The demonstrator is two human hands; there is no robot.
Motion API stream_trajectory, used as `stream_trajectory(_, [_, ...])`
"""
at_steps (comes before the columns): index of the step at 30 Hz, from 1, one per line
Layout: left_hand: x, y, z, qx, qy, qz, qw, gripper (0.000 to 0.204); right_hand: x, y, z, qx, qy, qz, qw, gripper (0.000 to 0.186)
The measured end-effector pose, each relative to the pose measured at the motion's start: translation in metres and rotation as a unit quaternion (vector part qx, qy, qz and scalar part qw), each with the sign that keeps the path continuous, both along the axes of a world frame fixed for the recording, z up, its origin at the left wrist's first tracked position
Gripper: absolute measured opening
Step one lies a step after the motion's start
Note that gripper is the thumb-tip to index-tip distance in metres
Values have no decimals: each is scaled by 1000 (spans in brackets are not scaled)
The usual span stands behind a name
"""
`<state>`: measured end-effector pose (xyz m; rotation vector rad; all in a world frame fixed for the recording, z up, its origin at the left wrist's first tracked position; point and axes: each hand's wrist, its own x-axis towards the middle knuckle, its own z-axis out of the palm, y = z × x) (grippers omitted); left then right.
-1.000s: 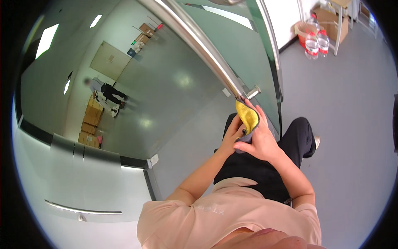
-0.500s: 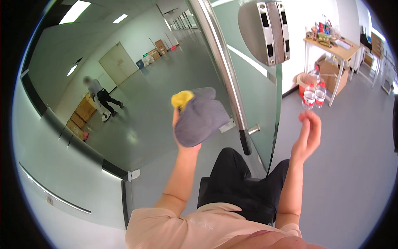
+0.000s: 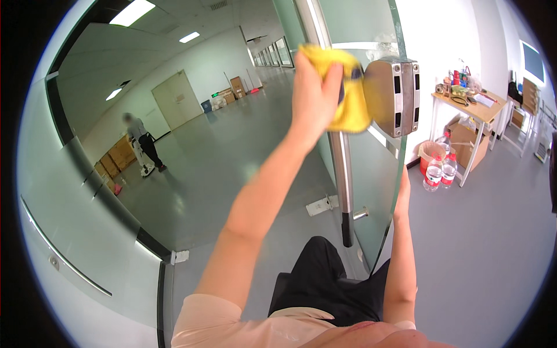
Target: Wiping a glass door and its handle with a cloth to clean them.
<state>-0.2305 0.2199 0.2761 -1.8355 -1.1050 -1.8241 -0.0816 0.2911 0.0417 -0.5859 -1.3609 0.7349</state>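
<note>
While our right hand (image 3: 401, 194) grips the edge of the glass door (image 3: 371, 191), fingers closed around it, our left hand (image 3: 313, 87) is raised high, clamped on a yellow cloth (image 3: 348, 95) pressed against the door's vertical steel handle (image 3: 339, 162), just beside the metal lock housing (image 3: 390, 95). Beyond, water bottles (image 3: 438, 171) stand under a small table (image 3: 464, 107).

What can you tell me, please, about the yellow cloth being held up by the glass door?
The yellow cloth looks soft and crumpled, bunched into loose folds. The left hand grips it from the left, fingers curled over its top edge. It is raised high against the glass door, at the upper end of the long metal door handle, and its right side touches or overlaps the metal lock housing.
</note>
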Motion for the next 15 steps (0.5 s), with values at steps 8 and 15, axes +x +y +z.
stream_trajectory(8, [-6, 18, 158, 114, 50, 15, 992, 34, -2, -3, 6, 8, 28, 21, 999, 23])
stream_trajectory(15, [-7, 25, 243, 119, 110, 111, 981, 34, 0, 2, -1, -4, -11, 11, 1000, 26])
